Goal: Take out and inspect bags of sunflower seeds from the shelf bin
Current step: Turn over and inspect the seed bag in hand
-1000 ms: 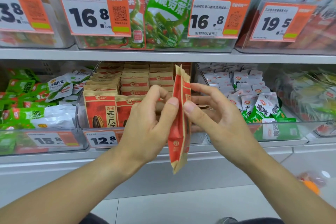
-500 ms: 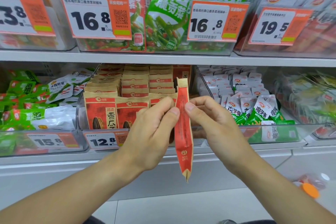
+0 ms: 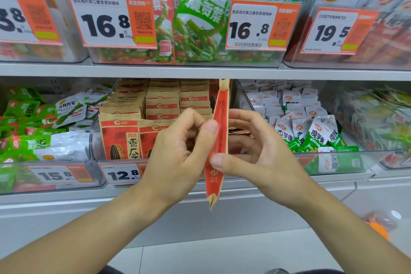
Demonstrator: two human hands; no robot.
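**Inspection step: one seed bag held edge-on before the bin**

At centre frame we see the shelf bin (image 3: 95,140), stocked with sunflower-seed bags (image 3: 120,138). Before it, our left hand (image 3: 178,151) and right hand (image 3: 262,153) pinch one bag (image 3: 219,140) by thumb and curled fingers, upright, edge toward us. We judge inspection underway; next, turning a face into view.

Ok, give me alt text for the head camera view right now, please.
Two hands, left hand and right hand, pinch a red sunflower seed bag edge-on in front of a clear shelf bin of matching bags, priced 12.8.
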